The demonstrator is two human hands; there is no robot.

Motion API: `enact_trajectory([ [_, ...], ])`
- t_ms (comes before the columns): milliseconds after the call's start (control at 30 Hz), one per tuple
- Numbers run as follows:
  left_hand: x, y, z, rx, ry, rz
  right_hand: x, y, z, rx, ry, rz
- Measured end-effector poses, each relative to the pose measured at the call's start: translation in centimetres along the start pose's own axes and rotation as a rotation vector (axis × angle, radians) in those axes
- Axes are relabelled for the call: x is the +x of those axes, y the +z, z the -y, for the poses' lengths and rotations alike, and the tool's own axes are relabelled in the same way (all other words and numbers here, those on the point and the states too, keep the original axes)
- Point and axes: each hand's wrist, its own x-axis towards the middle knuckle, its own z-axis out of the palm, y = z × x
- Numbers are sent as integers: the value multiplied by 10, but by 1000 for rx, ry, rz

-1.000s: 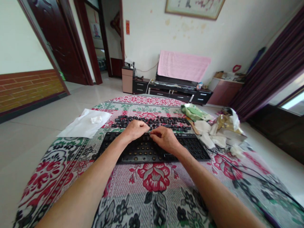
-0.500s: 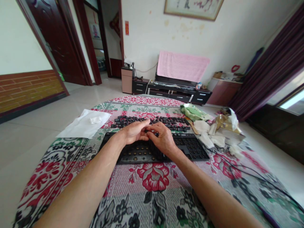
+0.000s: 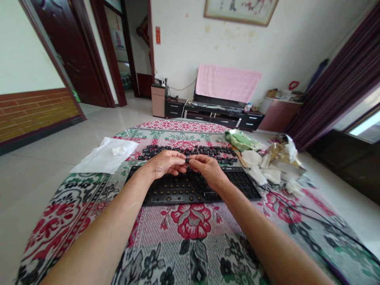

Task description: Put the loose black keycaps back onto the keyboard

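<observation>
Between the fingertips of both hands is a small black keycap (image 3: 187,159), partly covered by the fingers. My left hand (image 3: 168,163) pinches it from the left and my right hand (image 3: 205,168) from the right. Below them lies a black keyboard (image 3: 178,198) with many caps off, its round key seats showing on the left and middle. Some dark keys remain around its middle, near my right hand. Just beyond the keyboard, loose black keycaps (image 3: 154,150) are spread in rows, partly hidden behind my hands.
A white sheet (image 3: 101,156) with a crumpled tissue (image 3: 119,151) lies at the left. On the right are a green packet (image 3: 243,139), a wooden stick (image 3: 240,157), used tissues (image 3: 257,174) and a gold bag (image 3: 280,154). Black cable (image 3: 308,209) runs across the floral tablecloth (image 3: 192,221).
My hands have drawn slightly apart and the fingers have straightened, so the keycap now shows between the fingertips. More of the keyboard's middle is visible.
</observation>
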Motion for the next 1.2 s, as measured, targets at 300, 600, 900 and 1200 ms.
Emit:
enact_trajectory([
  [300,3,1,3,50,16,-88,-1,2,-1,-95,-47,1],
  [600,4,5,3,71,37,-122,-1,3,-5,-70,-67,-20],
  [900,7,11,6,319,181,-254,2,2,-13,-166,-138,-57],
  [1200,8,13,8,279,159,-247,-2,2,-6,-218,-67,-57],
])
